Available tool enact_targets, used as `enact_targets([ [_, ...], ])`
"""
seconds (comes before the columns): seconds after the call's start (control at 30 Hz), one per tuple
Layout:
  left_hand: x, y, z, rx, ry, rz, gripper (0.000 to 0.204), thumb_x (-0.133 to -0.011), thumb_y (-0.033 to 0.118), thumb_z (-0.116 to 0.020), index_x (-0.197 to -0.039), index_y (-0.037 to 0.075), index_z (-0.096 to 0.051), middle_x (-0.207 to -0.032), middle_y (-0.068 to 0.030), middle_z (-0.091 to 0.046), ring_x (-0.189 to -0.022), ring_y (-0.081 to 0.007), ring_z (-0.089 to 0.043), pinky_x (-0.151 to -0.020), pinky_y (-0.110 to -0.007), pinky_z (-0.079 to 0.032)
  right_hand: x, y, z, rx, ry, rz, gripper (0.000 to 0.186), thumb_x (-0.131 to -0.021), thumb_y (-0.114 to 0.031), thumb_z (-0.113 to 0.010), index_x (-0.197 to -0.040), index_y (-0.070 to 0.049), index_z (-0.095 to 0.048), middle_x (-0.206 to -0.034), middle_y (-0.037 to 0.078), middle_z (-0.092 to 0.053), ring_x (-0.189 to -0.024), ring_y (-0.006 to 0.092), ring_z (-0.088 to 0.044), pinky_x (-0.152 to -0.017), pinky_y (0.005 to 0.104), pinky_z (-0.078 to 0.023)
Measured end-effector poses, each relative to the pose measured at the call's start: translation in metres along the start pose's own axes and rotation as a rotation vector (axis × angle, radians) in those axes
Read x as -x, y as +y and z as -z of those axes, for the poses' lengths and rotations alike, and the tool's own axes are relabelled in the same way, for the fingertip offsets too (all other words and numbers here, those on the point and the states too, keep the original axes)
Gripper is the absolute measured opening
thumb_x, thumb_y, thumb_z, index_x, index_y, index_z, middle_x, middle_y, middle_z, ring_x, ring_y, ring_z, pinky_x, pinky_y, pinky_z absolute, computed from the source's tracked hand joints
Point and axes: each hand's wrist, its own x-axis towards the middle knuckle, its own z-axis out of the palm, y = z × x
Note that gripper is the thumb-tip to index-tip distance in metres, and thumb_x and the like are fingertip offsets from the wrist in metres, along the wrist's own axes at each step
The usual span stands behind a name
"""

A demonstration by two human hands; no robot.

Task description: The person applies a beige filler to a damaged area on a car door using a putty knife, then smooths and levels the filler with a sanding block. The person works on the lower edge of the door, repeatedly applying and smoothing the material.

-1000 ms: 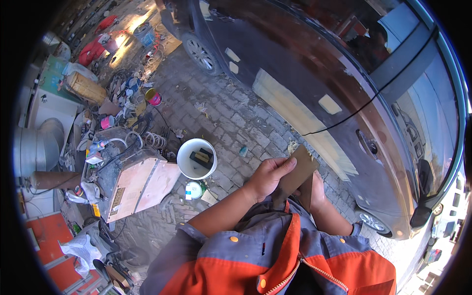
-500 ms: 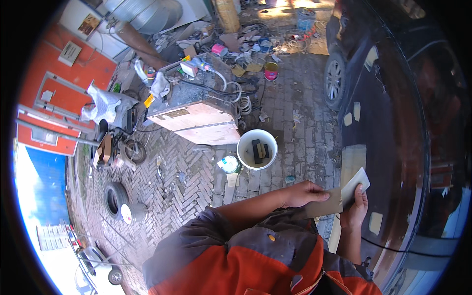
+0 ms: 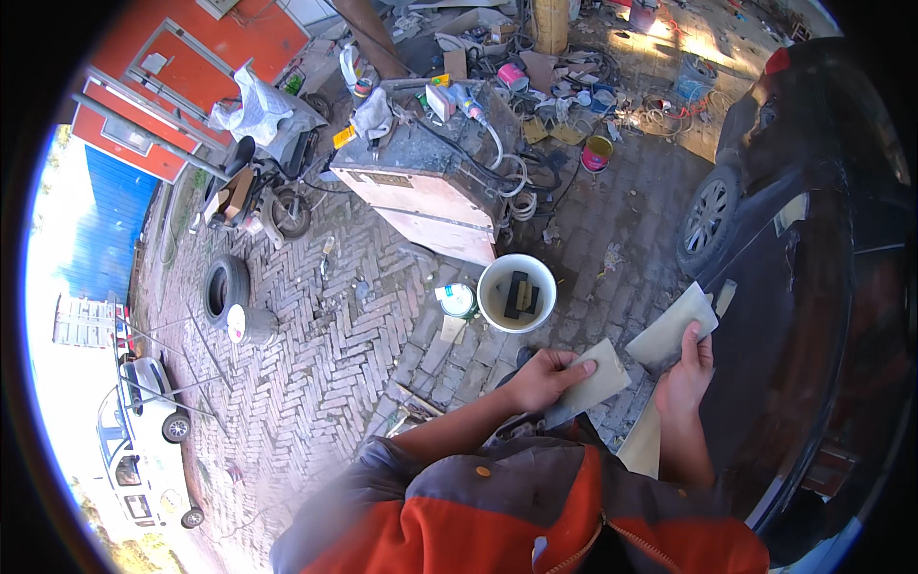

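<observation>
In the head view, the left hand (image 3: 538, 385) pinches a sandpaper sheet (image 3: 599, 371); the right hand (image 3: 681, 381) pinches a second sheet (image 3: 669, 325). Both are near the dark car (image 3: 784, 325). They look light, thin and bendy, and could rip, so edges seem good to hold. The left thumb lies on top; the right forearm points up.

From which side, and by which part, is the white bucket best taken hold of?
The white bucket is probably best gripped by the right part of its rim, from above and the right: it stands upright, its round mouth open upward, while a green-and-white can stands close on its left.
</observation>
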Motion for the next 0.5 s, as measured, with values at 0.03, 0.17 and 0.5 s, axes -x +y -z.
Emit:
enact_targets([
  [0.03, -0.003, 0.006, 0.005, 0.029, 0.041, -0.04, 0.042, -0.105, 0.042, -0.067, -0.108, 0.001, -0.078, -0.084, 0.0, -0.072, -0.073, -0.0055, -0.061, -0.066, -0.026, -0.049, -0.005, 0.005, -0.012, 0.024, -0.056, 0.049, 0.037, -0.109, -0.032, -0.062, -0.133, -0.003, -0.063, -0.126, 0.004, -0.068, -0.112, 0.014, -0.064, -0.098, 0.0326, -0.05],
  [0.17, -0.038, 0.027, 0.025, 0.175, 0.19, -0.248, 0.037, -0.106, 0.035, -0.067, -0.106, 0.0, -0.077, -0.083, 0.0006, -0.072, -0.072, -0.0038, -0.06, -0.065, -0.026, -0.05, -0.014, 0.031, -0.019, 0.35, -0.278, 0.085, 0.034, -0.111, -0.025, -0.058, -0.131, 0.002, -0.063, -0.121, 0.005, -0.07, -0.109, 0.0105, -0.062, -0.096, 0.0289, -0.048],
  [0.5, -0.117, 0.072, 0.058, 0.367, 0.188, -0.254, 0.035, -0.106, 0.034, -0.067, -0.109, 0.0, -0.076, -0.088, -0.0002, -0.073, -0.079, -0.0045, -0.061, -0.072, -0.027, -0.052, -0.102, -0.003, -0.055, 0.718, -0.411, -0.064, 0.027, -0.111, -0.021, -0.057, -0.117, 0.002, -0.069, -0.099, 0.002, -0.072, -0.088, 0.0048, -0.061, -0.081, 0.0229, -0.049],
])
